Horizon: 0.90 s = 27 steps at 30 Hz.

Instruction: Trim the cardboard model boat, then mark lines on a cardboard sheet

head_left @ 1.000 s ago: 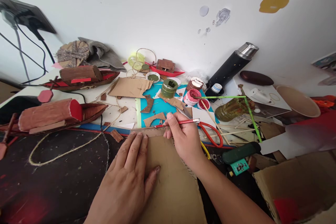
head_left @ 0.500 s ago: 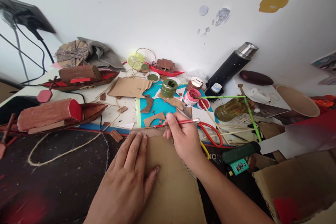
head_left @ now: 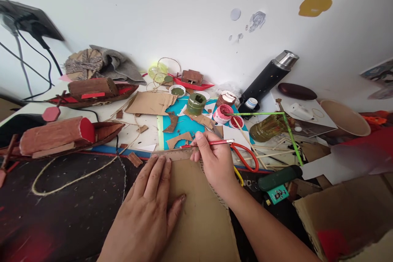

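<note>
My left hand [head_left: 147, 204] lies flat with its fingers stretched out over a sheet of brown cardboard [head_left: 199, 208]. Its fingertips touch a clear ruler [head_left: 179, 154] along the sheet's far edge. In my right hand [head_left: 215, 159] a red pencil [head_left: 219, 142] is pinched, almost level, its point toward the left just above the ruler. The lower fingers of that hand rest by the ruler's right end, which they partly hide. Close beside it are the orange handles of scissors [head_left: 253, 159] and a yellow loop [head_left: 238, 176].
Cardboard boats [head_left: 58, 134] stand at left, with twine [head_left: 76, 181] before them. Beyond my hands are a green paint jar [head_left: 196, 104], a pink paint jar [head_left: 222, 114] and cardboard scraps. A black thermos [head_left: 267, 77] leans against the wall. A cardboard box [head_left: 346, 204] sits at right.
The whole view has shifted very slightly. Both hands, the pencil and the ruler keep almost the same places on the cardboard.
</note>
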### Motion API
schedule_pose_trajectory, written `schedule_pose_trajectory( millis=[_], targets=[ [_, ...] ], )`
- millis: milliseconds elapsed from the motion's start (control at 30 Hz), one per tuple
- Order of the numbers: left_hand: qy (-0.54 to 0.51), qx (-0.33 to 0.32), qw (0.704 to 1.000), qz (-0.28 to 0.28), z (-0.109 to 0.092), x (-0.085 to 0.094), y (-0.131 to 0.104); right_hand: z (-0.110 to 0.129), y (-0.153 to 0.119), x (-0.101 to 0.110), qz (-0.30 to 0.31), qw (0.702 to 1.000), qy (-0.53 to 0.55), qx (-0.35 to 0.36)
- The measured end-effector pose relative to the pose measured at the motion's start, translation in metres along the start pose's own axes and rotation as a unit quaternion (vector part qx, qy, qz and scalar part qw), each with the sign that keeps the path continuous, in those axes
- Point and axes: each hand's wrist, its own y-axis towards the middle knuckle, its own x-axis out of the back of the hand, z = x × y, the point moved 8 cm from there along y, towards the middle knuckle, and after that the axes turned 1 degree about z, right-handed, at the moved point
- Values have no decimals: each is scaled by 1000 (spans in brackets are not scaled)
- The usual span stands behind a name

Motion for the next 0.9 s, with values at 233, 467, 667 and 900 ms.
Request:
schedule_pose_trajectory(
  millis=[233, 467, 667, 900],
  targets=[
    [-6, -1, 1000, 1, 0, -1, -1, 6, 3, 8, -17, 1000, 14, 5],
    [-9, -1, 1000, -3, 1, 0, 0, 3, 6, 16, -32, 999, -6, 2],
    [-10, 0, 1000, 0, 0, -1, -1, 1, 5, 16, -36, 999, 5, -2],
    [-12, 8, 1000, 2, 1, -2, -2, 6, 2, 10, -20, 1000, 7, 12]
  ],
)
